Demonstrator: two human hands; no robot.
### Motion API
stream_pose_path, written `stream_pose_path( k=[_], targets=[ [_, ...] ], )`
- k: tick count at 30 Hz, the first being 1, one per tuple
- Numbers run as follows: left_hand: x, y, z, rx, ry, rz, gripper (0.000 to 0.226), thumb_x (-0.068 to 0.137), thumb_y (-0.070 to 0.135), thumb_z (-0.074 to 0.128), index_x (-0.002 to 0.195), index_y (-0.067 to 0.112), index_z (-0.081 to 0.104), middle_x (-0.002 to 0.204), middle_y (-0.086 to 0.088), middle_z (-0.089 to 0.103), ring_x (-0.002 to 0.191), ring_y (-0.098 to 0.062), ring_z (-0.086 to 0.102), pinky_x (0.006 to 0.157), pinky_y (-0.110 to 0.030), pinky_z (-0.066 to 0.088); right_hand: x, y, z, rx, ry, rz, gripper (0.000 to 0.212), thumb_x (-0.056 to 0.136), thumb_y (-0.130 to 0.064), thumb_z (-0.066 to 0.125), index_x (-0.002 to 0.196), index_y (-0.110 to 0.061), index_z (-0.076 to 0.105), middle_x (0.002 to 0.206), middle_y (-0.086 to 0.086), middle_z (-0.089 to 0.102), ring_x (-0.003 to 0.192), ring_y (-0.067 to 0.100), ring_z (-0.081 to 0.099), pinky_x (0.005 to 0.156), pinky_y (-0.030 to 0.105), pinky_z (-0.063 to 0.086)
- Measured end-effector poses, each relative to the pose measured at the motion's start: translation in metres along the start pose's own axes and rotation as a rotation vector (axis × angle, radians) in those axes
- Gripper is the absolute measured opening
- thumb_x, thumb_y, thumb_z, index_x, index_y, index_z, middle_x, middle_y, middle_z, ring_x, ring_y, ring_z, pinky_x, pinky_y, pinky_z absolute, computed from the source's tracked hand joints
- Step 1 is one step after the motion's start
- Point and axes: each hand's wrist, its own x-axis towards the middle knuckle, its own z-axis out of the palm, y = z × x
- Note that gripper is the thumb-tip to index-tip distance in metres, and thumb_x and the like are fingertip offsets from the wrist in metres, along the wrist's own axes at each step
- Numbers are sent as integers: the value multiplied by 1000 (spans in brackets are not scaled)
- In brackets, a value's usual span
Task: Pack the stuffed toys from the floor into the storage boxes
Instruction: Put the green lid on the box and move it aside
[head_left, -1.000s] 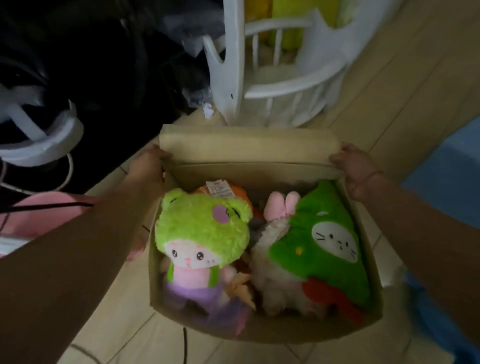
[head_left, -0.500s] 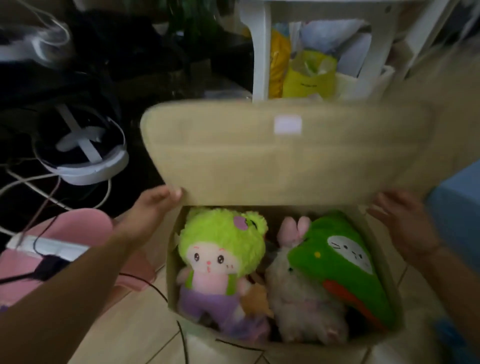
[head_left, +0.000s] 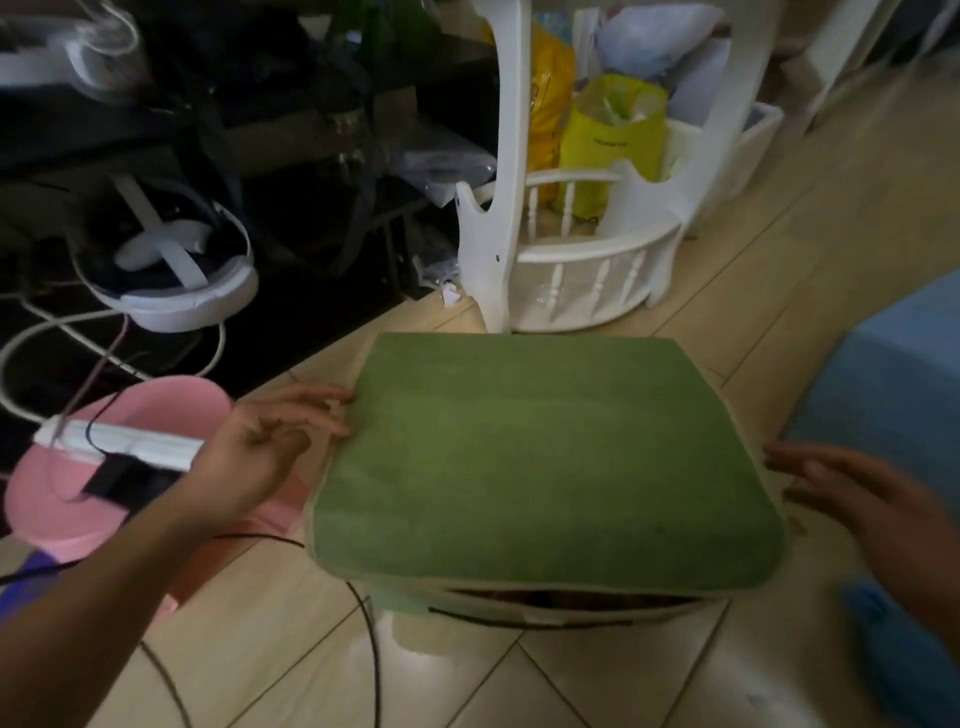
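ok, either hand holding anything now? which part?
Nothing held. Left hand has straight fingertips at the green lid's left edge; right hand is open, apart from its right edge.

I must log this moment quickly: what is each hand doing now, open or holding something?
Left hand: open, fingertips touching the left edge of the green lid.
Right hand: open, fingers spread, holding nothing, beside the lid's right edge.

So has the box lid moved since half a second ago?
Yes. The lid stood upright behind the toys; now it has swung down toward the camera and lies over the box, hiding them, with a slight gap at the front edge.
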Motion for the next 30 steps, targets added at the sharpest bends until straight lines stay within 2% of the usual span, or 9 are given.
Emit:
stream_pose_path(
  k=[2, 7, 10, 13, 15, 18, 23, 27, 30],
  targets=[
    [-28, 11, 11, 199, 6, 60, 30, 88, 42, 53, 110, 33, 71, 132, 8, 60, 128, -19, 48, 106, -49, 40, -34, 5, 7, 42, 26, 100, 64, 66, -77, 61, 102, -24, 73, 110, 0, 71, 106, 17, 65, 85, 34, 55],
    [-58, 37, 57, 967, -273, 284, 109, 60, 95, 43, 147, 30, 39, 156, -2, 33, 143, -36, 27, 108, -72, 20, -73, 4, 46, -154, 64, 62, 76, 39, -81, 74, 86, -23, 72, 112, -14, 68, 98, 8, 67, 78, 30, 58],
    [-58, 44, 84, 1056, -249, 356, 105, 63, 88, 52, 148, 29, 37, 152, -6, 41, 136, -39, 39, 109, -65, 27, -79, 19, 42, -245, 76, -63, 49, 61, -48, 79, 82, -6, 68, 134, -11, 57, 117, 22, 59, 80, 36, 57],
    [-58, 43, 99, 1051, -167, 410, 91, 66, 72, 67, 142, 27, 45, 135, -10, 56, 117, -39, 53, 99, -55, 41, -89, 38, 35, -74, 27, -133, 13, 74, -16, 60, 75, -7, 70, 141, -10, 50, 126, 23, 52, 85, 38, 55],
    [-60, 42, 108, 1075, -160, 448, 90, 63, 67, 71, 138, 24, 48, 130, -11, 58, 113, -36, 51, 96, -52, 41, -93, 43, 39, 74, -4, -112, 14, 79, -7, 56, 72, -10, 67, 141, -19, 48, 133, 11, 44, 94, 31, 49],
    [-68, 39, 122, 1086, -214, 524, 85, 62, 67, 69, 131, 22, 47, 144, -12, 45, 128, -39, 40, 106, -58, 31, -91, 51, 47, -4, -46, -26, 36, 84, 9, 51, 76, -21, 69, 136, -36, 44, 128, -12, 39, 94, 2, 39],
    [-70, 45, 143, 1106, -252, 535, 85, 65, 62, 73, 135, 24, 43, 149, -12, 38, 132, -42, 36, 105, -64, 33, -89, 61, 37, -188, -148, -169, 29, 86, -11, 63, 97, -38, 69, 149, -19, 35, 138, 3, 34, 106, 10, 33],
    [-61, 55, 166, 1136, -207, 641, 91, 65, 40, 75, 145, 20, 38, 141, -10, 49, 116, -35, 42, 90, -51, 49, -77, 51, 37, -374, -55, -288, 21, 90, -58, 45, 101, -48, 60, 146, -28, 32, 134, -4, 34, 102, 2, 29],
    [-54, 41, 179, 1186, -173, 672, 92, 72, 40, 67, 151, 19, 26, 145, -9, 39, 117, -34, 41, 91, -51, 44, -72, 54, 63, -468, 99, -236, 58, 89, -68, 33, 90, -16, 61, 141, 13, 44, 123, 18, 39, 93, -8, 24]
  ],
)
